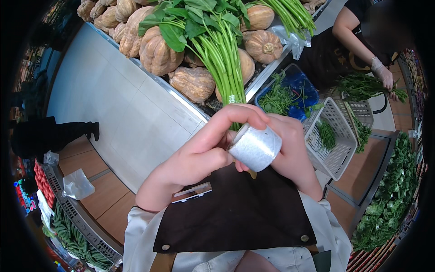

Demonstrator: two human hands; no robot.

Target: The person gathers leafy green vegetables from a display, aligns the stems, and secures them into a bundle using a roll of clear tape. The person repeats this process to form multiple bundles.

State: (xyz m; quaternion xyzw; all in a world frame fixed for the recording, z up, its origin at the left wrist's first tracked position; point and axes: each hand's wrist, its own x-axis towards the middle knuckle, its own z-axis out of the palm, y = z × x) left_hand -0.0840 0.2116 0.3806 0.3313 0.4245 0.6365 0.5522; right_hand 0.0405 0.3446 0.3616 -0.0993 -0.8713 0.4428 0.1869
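Note:
A bunch of long-stemmed leafy greens (222,68) stretches away from me, its leaves lying over pumpkins. Shiny clear tape shows round its lower stems. My left hand (195,145) curls round the stem ends, thumb bent in and fingers reaching over to the right hand. My right hand (292,143) is closed round a whitish roll of tape (257,148) close in front of my apron. Both hands meet at the roll, and its far side and some fingertips are hidden. A brownish stem end pokes out below the roll.
Ribbed pumpkins (161,52) fill the metal-edged stand ahead. To the right are a blue crate (297,88) of loose greens and a tilted white basket (333,140). A gloved co-worker's hand (383,75) holds greens at upper right. Leafy vegetables (389,195) line the right; another person stands at left.

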